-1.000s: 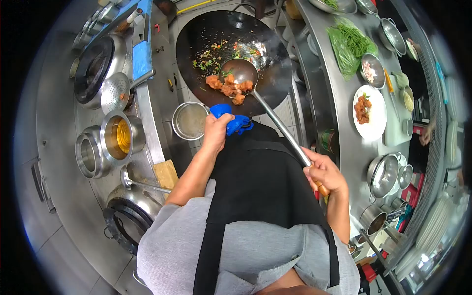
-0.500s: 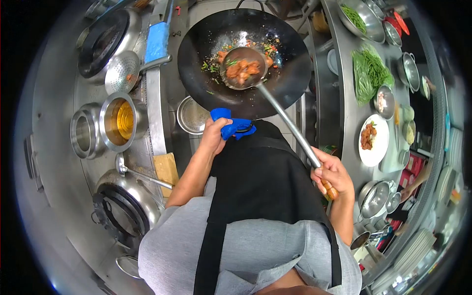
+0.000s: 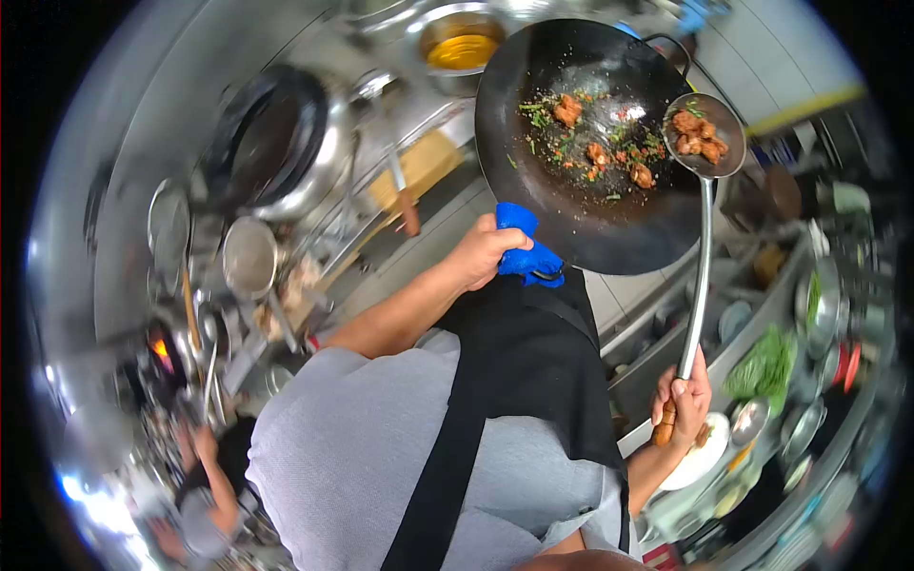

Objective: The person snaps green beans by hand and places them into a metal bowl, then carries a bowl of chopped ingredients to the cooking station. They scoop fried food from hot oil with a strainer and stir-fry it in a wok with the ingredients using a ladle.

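Note:
My left hand (image 3: 487,253) is closed around a bunched blue cloth (image 3: 519,224) at the near rim of a black wok (image 3: 609,243); the cloth mostly hides the wok's handle. Several browned meat pieces (image 3: 568,110) lie in the wok among chopped greens and red bits. My right hand (image 3: 687,404) grips the wooden end of a long metal ladle (image 3: 704,257). The ladle's bowl, over the wok's right edge, holds more browned pieces (image 3: 698,141). Below my right hand, a white plate (image 3: 700,466) is partly hidden by my wrist.
At left are a stove with a large round pan (image 3: 271,143), a second ladle (image 3: 398,176) and a strainer (image 3: 250,257). A pot of yellow oil (image 3: 462,52) stands behind the wok. On the right counter lies a bag of greens (image 3: 766,366). Another person (image 3: 214,485) works at lower left.
My view and body have turned toward the right counter. The wok has moved along with my left hand. The loaded ladle has shifted from the wok's middle to its right edge.

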Demonstrator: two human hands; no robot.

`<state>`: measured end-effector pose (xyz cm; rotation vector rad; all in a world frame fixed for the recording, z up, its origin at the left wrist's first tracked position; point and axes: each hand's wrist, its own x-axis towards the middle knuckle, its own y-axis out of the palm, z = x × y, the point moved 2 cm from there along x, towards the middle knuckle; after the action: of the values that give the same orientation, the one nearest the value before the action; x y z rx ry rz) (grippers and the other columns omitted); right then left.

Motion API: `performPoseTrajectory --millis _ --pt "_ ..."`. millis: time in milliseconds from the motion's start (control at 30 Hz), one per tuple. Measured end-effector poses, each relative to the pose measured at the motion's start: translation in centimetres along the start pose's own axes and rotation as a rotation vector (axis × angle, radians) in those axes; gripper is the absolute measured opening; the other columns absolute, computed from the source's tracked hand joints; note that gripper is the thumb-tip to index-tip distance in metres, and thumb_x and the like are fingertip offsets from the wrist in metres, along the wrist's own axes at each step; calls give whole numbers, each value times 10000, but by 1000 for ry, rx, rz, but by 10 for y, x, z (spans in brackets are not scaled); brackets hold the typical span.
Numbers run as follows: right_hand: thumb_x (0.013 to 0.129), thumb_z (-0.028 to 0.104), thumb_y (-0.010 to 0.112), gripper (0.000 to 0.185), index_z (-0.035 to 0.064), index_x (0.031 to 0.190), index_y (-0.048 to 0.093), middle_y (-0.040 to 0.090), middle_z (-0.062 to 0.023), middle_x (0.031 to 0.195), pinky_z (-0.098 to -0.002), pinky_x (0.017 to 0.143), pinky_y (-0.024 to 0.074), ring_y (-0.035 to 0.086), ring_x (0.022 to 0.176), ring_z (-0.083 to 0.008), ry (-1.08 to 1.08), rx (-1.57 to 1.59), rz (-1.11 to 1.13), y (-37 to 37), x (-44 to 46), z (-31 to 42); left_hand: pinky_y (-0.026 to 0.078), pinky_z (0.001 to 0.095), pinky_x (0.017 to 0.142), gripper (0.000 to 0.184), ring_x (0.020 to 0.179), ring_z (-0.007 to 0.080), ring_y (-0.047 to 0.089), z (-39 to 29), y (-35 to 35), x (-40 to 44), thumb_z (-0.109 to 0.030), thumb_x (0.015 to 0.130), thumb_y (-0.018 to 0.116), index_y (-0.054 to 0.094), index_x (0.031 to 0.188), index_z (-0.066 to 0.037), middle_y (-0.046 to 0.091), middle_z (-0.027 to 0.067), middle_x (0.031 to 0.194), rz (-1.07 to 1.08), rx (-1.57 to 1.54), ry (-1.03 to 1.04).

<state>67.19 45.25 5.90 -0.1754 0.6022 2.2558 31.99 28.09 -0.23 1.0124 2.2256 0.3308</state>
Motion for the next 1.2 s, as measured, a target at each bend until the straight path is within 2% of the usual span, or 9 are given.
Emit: performPoseTrajectory --millis 167,300,333,400,533,600,900,1033,1200 --pt "980 180 677 830 -12 1624 189 492 -75 689 -235 333 376 436 369 -129 4 42 288 18 17 24 524 328 734 183 790 143 638 3 -22 -117 -75 801 718 611 946 -50 612 26 866 -237 -85 151" --pt "953 189 731 886 -16 1622 189 502 -93 675 -258 352 418 479 382 -155 11 30 409 -26 54 45 551 345 746 206 825 163 670 26 20 -152 -78 802 722 624 979 -37 636 41 884 -390 -105 298" --pt "953 193 734 887 -13 1623 191 501 -92 675 -258 352 416 479 382 -156 5 24 456 -28 55 49 579 382 881 397 959 224 703 37 20 -167 -69 814 706 612 1194 -4 684 94 1068 -392 -103 333" --pt "954 197 737 884 -7 1623 198 499 -88 676 -258 353 411 476 383 -154 22 49 580 -33 45 56 570 387 918 461 1018 240 694 58 35 -212 -67 807 704 596 1248 11 678 114 1127 -511 -127 461" --pt "954 194 733 862 5 1622 223 499 -84 685 -254 355 403 470 386 -151 122 31 656 27 69 58 548 392 976 549 1104 257 672 31 13 -259 -61 798 696 561 1323 26 657 137 1211 -689 -128 599" --pt "953 181 719 827 11 1617 256 496 -84 685 -249 354 397 462 378 -150 155 -2 694 88 74 42 543 396 988 575 1110 261 669 23 -34 -292 -60 794 694 543 1341 32 653 139 1215 -737 -157 606" --pt "958 156 635 719 8 1596 341 506 -71 694 -233 373 412 484 405 -122 231 -120 935 268 75 -7 545 396 976 593 1106 265 663 48 -121 -396 -61 784 667 522 1348 50 637 145 1220 -1013 -265 779" --pt "969 69 590 653 14 1584 378 542 -62 712 -237 437 440 507 456 -124 212 -351 966 318 93 -26 577 397 911 500 1007 258 676 57 -122 -418 -35 779 669 557 1257 58 627 109 1073 -1072 -337 757" --pt "960 20 581 648 50 1583 403 567 -47 726 -251 457 445 540 484 -123 245 -461 1085 350 127 -40 573 382 893 514 1002 259 676 61 -109 -421 -65 783 667 553 1266 71 635 124 1101 -1118 -394 794"
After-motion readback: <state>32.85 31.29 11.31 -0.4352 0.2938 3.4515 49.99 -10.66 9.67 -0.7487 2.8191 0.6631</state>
